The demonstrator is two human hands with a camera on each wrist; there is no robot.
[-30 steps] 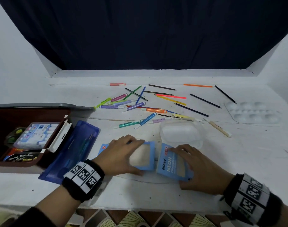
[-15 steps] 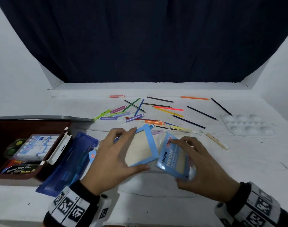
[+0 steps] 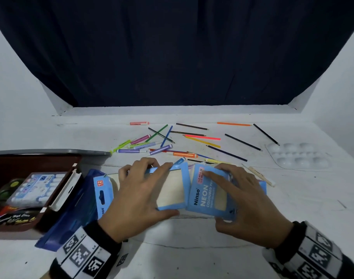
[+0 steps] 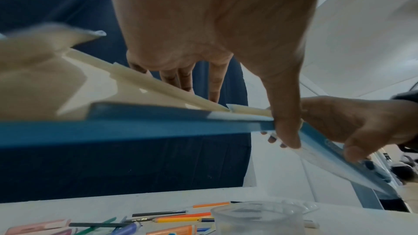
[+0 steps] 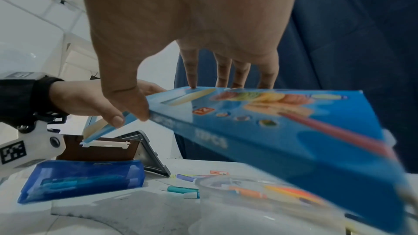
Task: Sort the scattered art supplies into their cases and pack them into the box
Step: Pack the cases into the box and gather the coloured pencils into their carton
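Two flat blue cardboard pencil cases are held side by side above the table. My left hand (image 3: 140,194) grips the windowed case (image 3: 172,190), thumb on its near edge and fingers over the far edge. Its cream flaps (image 4: 158,85) stand open in the left wrist view. My right hand (image 3: 246,200) grips the "Ninso NEON" case (image 3: 206,198) in the same way, with its printed side (image 5: 282,122) showing in the right wrist view. Loose coloured pencils and markers (image 3: 192,141) lie scattered on the white table behind them.
A brown box (image 3: 3,228) with a marker case (image 3: 37,188) inside stands at the left, its grey lid (image 3: 51,152) behind. A blue translucent pouch (image 3: 71,214) lies beside it. A clear cup (image 5: 260,208) stands under the cases. A white palette (image 3: 297,156) and a brush (image 3: 258,176) lie right.
Both cases lay flat on the table a second ago; both hands have lifted them and tilted them up. The head view has tilted upward.
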